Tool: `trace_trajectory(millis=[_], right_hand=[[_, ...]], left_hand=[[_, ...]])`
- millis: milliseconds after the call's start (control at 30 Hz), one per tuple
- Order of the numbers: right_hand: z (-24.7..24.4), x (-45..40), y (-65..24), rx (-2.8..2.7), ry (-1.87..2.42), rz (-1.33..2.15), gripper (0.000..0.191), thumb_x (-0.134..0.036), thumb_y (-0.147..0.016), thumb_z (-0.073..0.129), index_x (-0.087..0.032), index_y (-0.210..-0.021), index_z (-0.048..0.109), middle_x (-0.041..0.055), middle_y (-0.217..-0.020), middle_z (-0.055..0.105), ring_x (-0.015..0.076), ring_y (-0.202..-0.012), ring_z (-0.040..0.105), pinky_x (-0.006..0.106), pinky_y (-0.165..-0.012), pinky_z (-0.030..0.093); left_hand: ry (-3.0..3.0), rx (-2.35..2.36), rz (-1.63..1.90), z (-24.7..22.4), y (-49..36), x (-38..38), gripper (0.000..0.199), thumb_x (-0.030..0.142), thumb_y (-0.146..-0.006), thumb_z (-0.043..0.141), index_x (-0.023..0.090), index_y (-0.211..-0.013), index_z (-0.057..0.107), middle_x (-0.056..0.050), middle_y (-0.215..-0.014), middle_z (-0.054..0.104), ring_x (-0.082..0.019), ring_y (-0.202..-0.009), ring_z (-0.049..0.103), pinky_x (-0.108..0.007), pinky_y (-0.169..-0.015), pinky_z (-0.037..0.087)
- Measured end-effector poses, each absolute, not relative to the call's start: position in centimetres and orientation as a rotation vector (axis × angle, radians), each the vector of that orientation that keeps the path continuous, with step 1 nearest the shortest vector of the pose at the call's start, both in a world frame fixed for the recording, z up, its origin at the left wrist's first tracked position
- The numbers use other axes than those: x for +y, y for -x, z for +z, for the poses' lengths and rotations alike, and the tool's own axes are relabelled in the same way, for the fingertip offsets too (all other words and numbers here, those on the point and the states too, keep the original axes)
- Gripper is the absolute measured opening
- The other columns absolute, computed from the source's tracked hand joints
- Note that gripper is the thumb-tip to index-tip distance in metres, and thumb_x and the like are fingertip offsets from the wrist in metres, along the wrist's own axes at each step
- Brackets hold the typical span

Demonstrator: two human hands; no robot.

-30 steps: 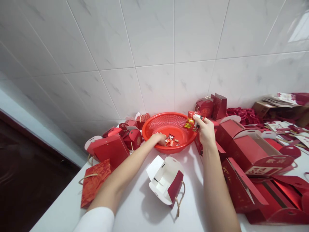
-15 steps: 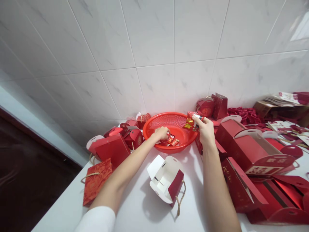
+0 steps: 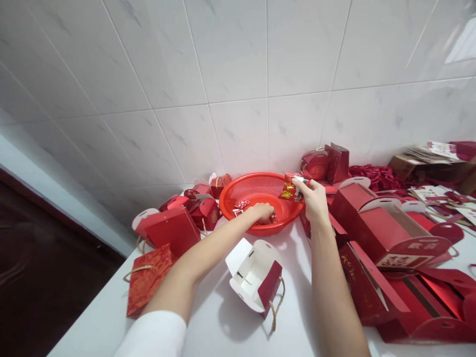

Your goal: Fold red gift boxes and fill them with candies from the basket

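My left hand reaches down into a red plastic colander, fingers curled among small wrapped candies; what it pinches, if anything, is hidden. A few candies in red and white wrappers lie left of that hand. Over the colander's right rim, my right hand is closed on several wrapped candies, with gold and red wrappers showing. In front of the colander an open gift box, white inside and dark red outside, stands on the table with its lid flaps raised and a rope handle hanging on the right.
Red gift boxes crowd the left, with a patterned red bag near the table edge. Larger red boxes fill the right side. Dark red ribbons and a cardboard box sit behind, against the tiled wall.
My left hand has moved right across the colander, uncovering candies on its left side. My right hand stays nearly in place, still holding its candies.
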State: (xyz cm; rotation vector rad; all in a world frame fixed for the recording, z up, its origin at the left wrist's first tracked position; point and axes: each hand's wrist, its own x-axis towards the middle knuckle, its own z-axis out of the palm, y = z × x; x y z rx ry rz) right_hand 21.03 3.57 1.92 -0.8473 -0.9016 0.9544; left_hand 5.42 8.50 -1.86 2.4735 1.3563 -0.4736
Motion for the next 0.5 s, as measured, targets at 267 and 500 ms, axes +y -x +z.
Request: trace_trajectory(millis=[267,500], right_hand=[[3.1,2.3,-20.8,-0.978,0.814,1.003,0.03,-0.039,-0.06,0.084,-0.015,-0.074,0.073,0.0002,-0.067,0.071,0.0135,-0.061,0.063,0.025,-0.061,0.05],[3.9,1.2,-20.9,-1.034,0.762,1.039,0.03,-0.039,-0.066,0.084,-0.016,-0.084,0.077,0.0025,-0.075,0.074,0.0164,-0.069,0.067,0.028,-0.067,0.053]], left_hand=[[-2.515,1.251,-0.106,-0.1,-5.1,7.9,0.037,0.009,-0.07,0.071,0.019,-0.105,0.074,-0.006,-0.094,0.075,-0.021,-0.08,0.067,-0.026,-0.065,0.045],[-2.382,1.139,0.439,5.2,-1.2,6.2,0.021,0.033,-0.081,0.07,0.016,-0.089,0.078,-0.002,-0.078,0.073,-0.013,-0.066,0.06,-0.023,-0.06,0.042]])
